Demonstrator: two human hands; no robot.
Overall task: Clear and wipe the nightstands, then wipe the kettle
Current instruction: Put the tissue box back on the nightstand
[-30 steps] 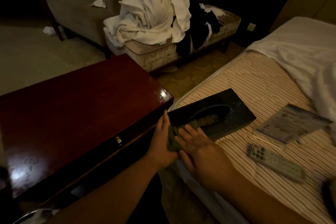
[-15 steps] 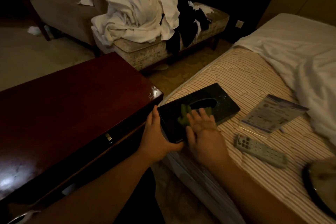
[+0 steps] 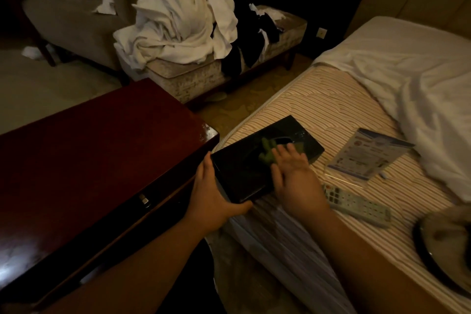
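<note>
A black tissue box (image 3: pixel 244 173) lies on the striped mattress (image 3: pixel 331 115) at its near edge. My left hand (image 3: pixel 212 199) grips the box's near left corner, thumb under the front edge. My right hand (image 3: pixel 293 176) lies flat, fingers straight, pressing a green cloth (image 3: pixel 267 153) onto the box's top by its oval opening. The dark red nightstand (image 3: pixel 102 160) stands to the left of the box, its glossy top bare.
On the mattress to the right lie a remote control (image 3: pixel 356 204), a printed card in a clear stand (image 3: pixel 369 155) and a dark round tray (image 3: pixel 443 250). White bedding (image 3: pixel 420 89) covers the far bed. A bench with piled white linen (image 3: pixel 183 25) and an armchair (image 3: pixel 76 20) stand behind.
My right hand has slid the green cloth from the box's near end forward across its top. My left hand has shifted to hold the box's corner. The view moved closer.
</note>
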